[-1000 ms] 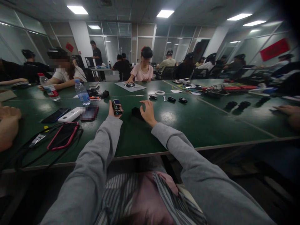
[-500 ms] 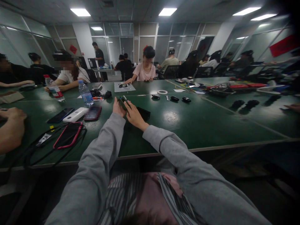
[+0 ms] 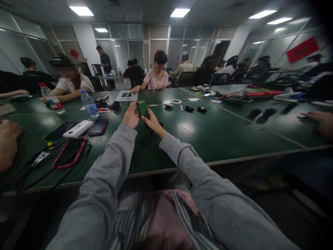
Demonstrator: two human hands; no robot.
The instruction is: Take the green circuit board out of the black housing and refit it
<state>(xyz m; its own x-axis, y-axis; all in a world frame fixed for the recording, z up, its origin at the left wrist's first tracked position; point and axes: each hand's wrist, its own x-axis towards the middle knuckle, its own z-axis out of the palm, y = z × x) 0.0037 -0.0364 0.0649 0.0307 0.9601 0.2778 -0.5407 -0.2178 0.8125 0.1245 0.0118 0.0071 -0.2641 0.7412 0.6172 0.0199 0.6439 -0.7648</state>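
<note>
A green circuit board (image 3: 142, 108) is held tilted up above the table, its broad face towards me. My right hand (image 3: 154, 123) grips its lower right side, the thumb along the edge. At the board's left side is my left hand (image 3: 131, 115), its fingers stretched upward and somewhat apart; whether they touch the board I cannot tell. Behind my right hand a black box-like object (image 3: 161, 125) lies on the table, mostly hidden.
On the green table (image 3: 218, 139), phones, a white device (image 3: 76, 129), a pink-edged case (image 3: 69, 152) and black cables lie left. Two bottles (image 3: 90, 103) stand beyond. Several small black objects (image 3: 189, 108) and a white ring (image 3: 176, 101) lie ahead. A neighbour's hand (image 3: 9, 139) rests left.
The board has been turned upright, so its broad green face now shows. My right hand has gone from lying over it to gripping its lower right side. The view has shifted slightly right.
</note>
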